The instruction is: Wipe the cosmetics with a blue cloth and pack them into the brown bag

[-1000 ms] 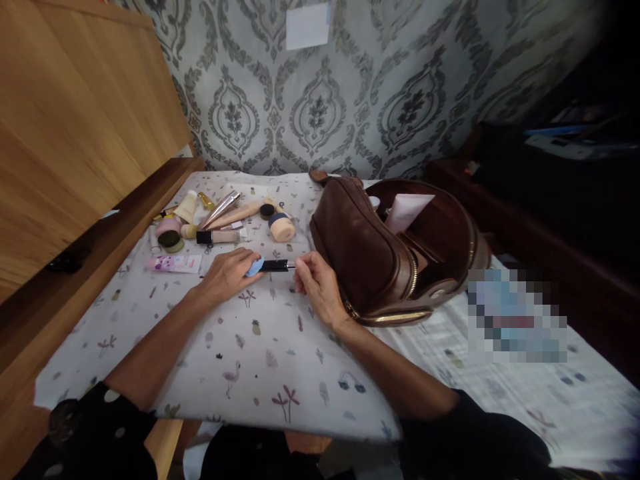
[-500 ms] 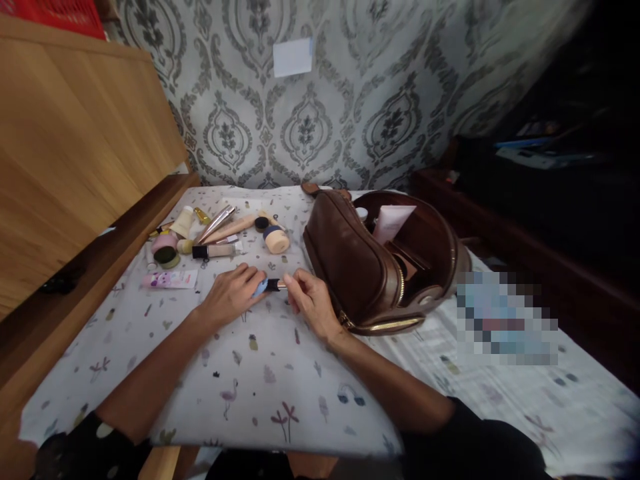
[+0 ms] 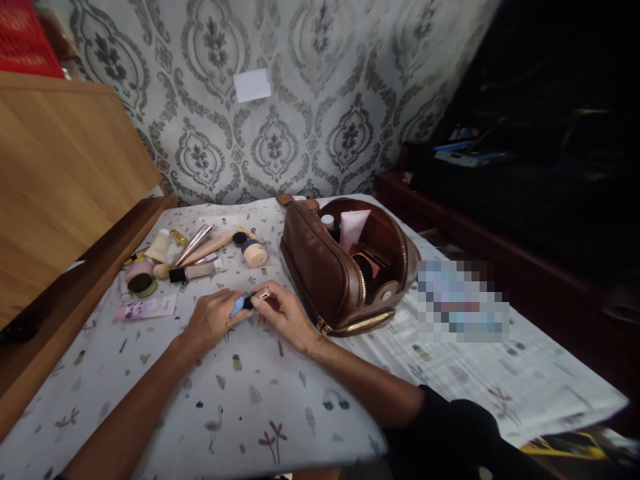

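My left hand [image 3: 213, 319] is closed on a small light-blue thing [image 3: 238, 306], perhaps a wipe; most of it is hidden by the fingers. Against it lies a slim black and rose-gold cosmetic tube [image 3: 263, 293], like a lipstick. My right hand [image 3: 284, 319] pinches this tube between thumb and fingers, just above the table. To the right of my hands stands an unzipped brown leather makeup bag [image 3: 320, 267]. Inside it are a pale pink squeeze tube [image 3: 354, 228], a white-capped bottle [image 3: 327, 222] and a dark round compact [image 3: 364, 265].
Cosmetics lie at the left: a purple-and-white tube [image 3: 145, 309], a black-capped foundation tube [image 3: 197, 271], a beige jar [image 3: 255, 253], a dark-lidded jar [image 3: 143, 284] and a cream tube [image 3: 159, 246]. A wooden cabinet [image 3: 75, 140] borders the patterned cloth [image 3: 260, 400]. A blurred-out item lies right.
The view has shifted right, so everything appears further left. My right hand has tilted the tube, its rose-gold end now pointing up and showing more. Both hands keep their hold.
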Action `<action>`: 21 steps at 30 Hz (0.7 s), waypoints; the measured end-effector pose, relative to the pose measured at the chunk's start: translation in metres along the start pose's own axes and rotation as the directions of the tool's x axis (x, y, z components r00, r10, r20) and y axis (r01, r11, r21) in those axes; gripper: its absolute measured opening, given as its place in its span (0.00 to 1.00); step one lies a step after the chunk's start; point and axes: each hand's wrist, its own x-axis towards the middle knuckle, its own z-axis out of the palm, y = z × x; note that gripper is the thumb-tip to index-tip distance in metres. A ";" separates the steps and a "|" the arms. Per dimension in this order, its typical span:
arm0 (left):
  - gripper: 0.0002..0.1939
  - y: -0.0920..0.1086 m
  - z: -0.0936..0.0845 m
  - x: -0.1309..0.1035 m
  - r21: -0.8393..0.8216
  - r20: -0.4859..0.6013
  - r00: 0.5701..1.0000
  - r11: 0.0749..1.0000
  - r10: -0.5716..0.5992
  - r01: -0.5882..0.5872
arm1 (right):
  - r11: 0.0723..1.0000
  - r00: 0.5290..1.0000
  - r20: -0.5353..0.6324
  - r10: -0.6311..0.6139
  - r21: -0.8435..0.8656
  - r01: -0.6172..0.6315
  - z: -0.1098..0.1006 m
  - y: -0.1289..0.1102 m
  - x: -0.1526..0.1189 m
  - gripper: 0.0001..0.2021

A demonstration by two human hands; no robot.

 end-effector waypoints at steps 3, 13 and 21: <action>0.24 0.003 -0.002 0.002 -0.117 0.032 0.998 0.992 -0.051 0.055 | 1.000 1.000 -0.009 0.008 0.023 -0.008 0.001 -0.001 0.000 0.19; 0.21 0.000 -0.004 0.005 -0.345 0.059 0.938 0.875 -0.341 0.339 | 0.999 0.991 -0.126 -0.036 -0.003 0.036 0.000 -0.002 -0.003 0.18; 0.22 -0.019 0.008 0.002 -0.406 0.038 0.818 0.739 -0.574 0.537 | 0.984 0.974 -0.183 -0.132 -0.143 0.106 -0.003 -0.012 -0.004 0.13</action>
